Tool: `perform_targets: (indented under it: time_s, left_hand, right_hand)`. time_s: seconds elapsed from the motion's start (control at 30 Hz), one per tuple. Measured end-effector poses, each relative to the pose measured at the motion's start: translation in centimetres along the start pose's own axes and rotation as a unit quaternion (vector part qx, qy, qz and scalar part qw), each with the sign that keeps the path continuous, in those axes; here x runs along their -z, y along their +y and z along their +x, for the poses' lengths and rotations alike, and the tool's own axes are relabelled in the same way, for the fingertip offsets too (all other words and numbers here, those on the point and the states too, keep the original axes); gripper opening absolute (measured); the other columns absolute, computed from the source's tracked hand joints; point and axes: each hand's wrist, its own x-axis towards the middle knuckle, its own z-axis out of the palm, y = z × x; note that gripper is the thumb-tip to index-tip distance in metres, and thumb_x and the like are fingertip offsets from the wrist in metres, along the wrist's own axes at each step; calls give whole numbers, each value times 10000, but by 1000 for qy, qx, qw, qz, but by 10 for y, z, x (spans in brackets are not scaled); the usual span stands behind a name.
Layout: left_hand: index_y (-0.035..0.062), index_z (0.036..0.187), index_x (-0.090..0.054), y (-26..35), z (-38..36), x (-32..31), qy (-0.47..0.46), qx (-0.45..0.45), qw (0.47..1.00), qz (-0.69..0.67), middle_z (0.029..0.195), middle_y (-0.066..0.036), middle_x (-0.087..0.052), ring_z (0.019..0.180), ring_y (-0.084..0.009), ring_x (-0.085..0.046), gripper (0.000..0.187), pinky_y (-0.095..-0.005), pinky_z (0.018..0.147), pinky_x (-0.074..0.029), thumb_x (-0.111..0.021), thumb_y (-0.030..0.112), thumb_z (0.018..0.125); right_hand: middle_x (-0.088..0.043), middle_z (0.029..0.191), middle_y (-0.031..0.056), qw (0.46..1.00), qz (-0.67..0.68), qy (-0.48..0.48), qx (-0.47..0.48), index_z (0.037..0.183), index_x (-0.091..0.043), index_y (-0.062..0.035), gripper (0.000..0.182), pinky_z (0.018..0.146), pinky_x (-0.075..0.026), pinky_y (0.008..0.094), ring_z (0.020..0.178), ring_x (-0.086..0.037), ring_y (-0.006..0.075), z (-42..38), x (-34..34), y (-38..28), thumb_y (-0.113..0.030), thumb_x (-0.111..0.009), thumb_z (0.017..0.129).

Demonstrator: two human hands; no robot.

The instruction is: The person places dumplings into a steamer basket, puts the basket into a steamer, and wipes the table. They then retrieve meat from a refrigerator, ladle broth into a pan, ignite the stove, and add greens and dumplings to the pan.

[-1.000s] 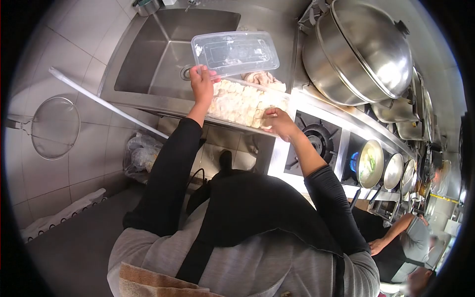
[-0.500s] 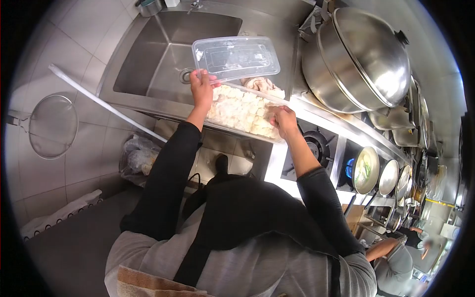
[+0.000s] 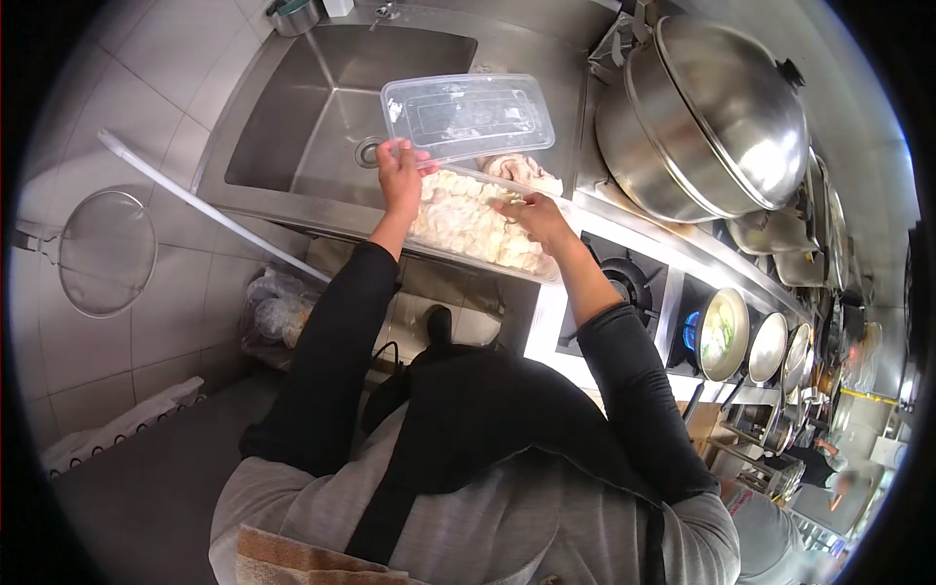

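Observation:
A clear plastic container [image 3: 468, 219] full of pale, lumpy food pieces [image 3: 453, 207] stands at the front edge of the sink counter. My left hand [image 3: 401, 177] is closed on the near left corner of a clear plastic lid [image 3: 475, 117], which is tilted up behind the container. White smears mark the lid. Over the right part of the container, my right hand [image 3: 536, 219] has its fingers drawn together and reaching down among the pieces. What its fingertips hold is hidden. Just beyond the container lies a crumpled pale cloth [image 3: 522, 173].
The steel sink [image 3: 292, 107] is at the back left. A large domed steel pot [image 3: 702, 117] stands right. Along the stove, a pan with green food [image 3: 721, 334] sits by a blue flame, beside a bare burner [image 3: 624, 283]. A strainer [image 3: 107, 253] appears left; other people work far right.
My right hand has moved left and slightly up over the food pieces, its fingers reaching further across. My left hand and the lid have barely moved.

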Motion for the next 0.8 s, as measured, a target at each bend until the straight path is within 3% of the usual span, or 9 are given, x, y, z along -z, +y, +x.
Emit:
perform_targets:
  time_s: [0.1,0.2,0.33,0.43,0.5,0.57,0.67,0.7,0.8]
  left_hand:
    - [36,1161,-382,0,0,2,-13,1,1000,-9,899,-151,-634,694,-233,-670,240,-333,599,-602,-482,215,1038]
    - [36,1159,-381,1,-1,2,-8,0,1000,-11,896,-150,-633,688,-231,-667,241,-332,604,-601,-491,210,1034]
    - [35,1156,-381,1,0,2,-4,12,1000,-18,895,-149,-634,673,-231,-662,240,-334,606,-603,-494,207,1032]
    - [39,1152,-381,-1,0,2,-14,9,1000,-17,889,-141,-627,704,-229,-662,236,-339,613,-605,-493,210,1032]
    - [49,1184,-381,-1,1,0,-4,0,1000,-10,900,-123,-619,753,-219,-661,260,-342,637,-610,-501,221,1030]
    - [64,1224,-381,-8,3,6,-4,23,1000,-14,950,-125,-607,795,-220,-657,294,-361,682,-615,-517,233,1025]
    - [55,1236,-404,-32,16,24,2,-8,1000,27,1027,-163,-591,865,-285,-675,297,-430,742,-617,-540,152,991]
    - [53,1223,-418,-31,18,23,0,-12,1000,22,1034,-173,-593,876,-295,-672,294,-437,733,-618,-549,154,980]
    - [68,1216,-412,-28,16,17,-5,8,1000,-7,1090,-189,-566,948,-290,-631,301,-412,782,-603,-548,214,991]
  right_hand:
    - [-585,800,17,988,-107,-66,88,1021,-609,-26,345,564,-430,270,689,-548,104,4,15,5,-275,-763,838]
    - [-598,820,30,993,55,-99,36,1060,-621,-48,239,543,-450,268,703,-583,109,3,31,18,-220,-664,899]
    - [-582,770,13,993,85,28,79,1075,-651,-57,262,541,-523,302,676,-601,141,3,46,28,-248,-547,929]
    - [-662,812,69,995,87,55,-4,1106,-648,-30,369,578,-543,325,712,-649,167,-3,45,23,-342,-610,913]
    - [-681,735,56,971,-230,64,30,1049,-661,-15,408,584,-539,300,665,-647,140,-5,28,22,-380,-702,870]
    - [-700,742,82,971,-185,70,133,1075,-672,-3,589,664,-551,296,699,-662,146,1,6,50,-483,-815,766]
    - [-616,1078,177,922,-219,129,293,1058,-614,-23,490,858,-511,407,997,-620,292,3,-29,72,-360,-816,765]
    - [-574,1141,210,930,-264,104,233,1018,-611,-46,443,933,-470,443,1118,-553,338,-4,-26,61,-347,-798,751]
    - [-659,975,185,948,-182,93,244,955,-581,-69,292,841,-494,464,992,-624,383,-31,-5,54,-241,-734,776]
